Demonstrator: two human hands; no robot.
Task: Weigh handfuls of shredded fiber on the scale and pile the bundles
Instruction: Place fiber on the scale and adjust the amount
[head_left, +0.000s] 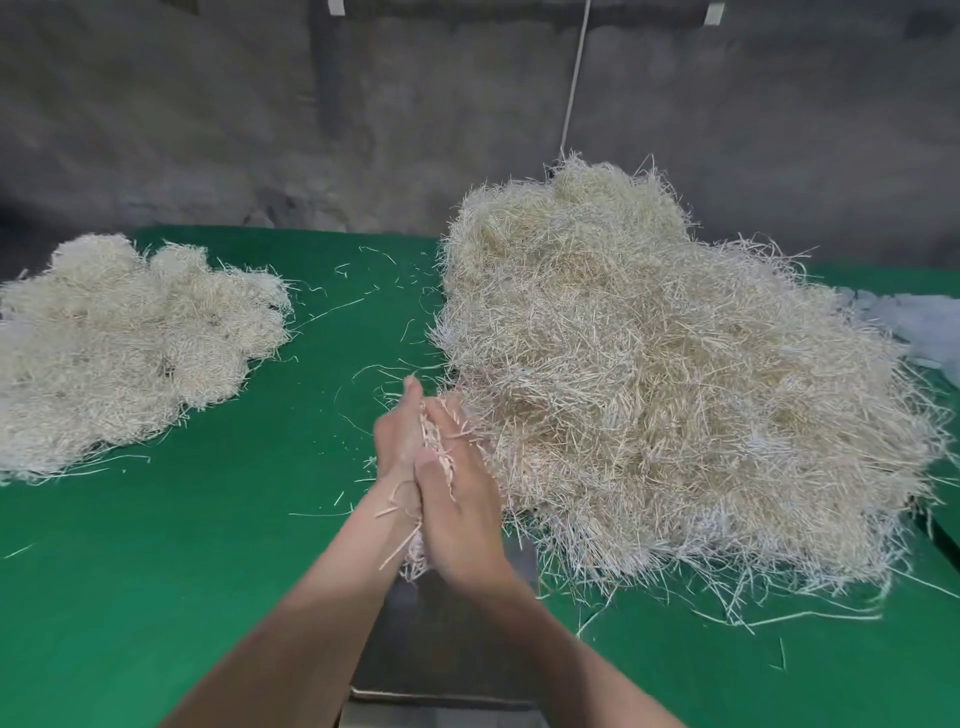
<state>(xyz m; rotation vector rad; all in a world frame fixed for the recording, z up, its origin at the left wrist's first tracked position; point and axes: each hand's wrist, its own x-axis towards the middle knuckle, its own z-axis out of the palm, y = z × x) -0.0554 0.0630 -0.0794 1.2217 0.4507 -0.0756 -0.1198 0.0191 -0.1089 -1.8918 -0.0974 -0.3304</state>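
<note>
My fingers (410, 400) lie straight and flat. My left hand (397, 441) and right hand (460, 514) are pressed palm to palm with a handful of fiber (434, 447) squeezed between them, its strands running along my fingers, away from me. The scale (441, 649) sits below my wrists, a little nearer me, so I judge the drop is straight down. The loose heap (649, 374) is just beside my right hand. The pile of bundles (119, 343) lies well off left on the green table (208, 545), nearer my left hand.

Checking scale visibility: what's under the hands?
The left hand and right hand press a bundle above the grey scale. Its near part shows bare; its far end is covered by them and the big pile.
</note>
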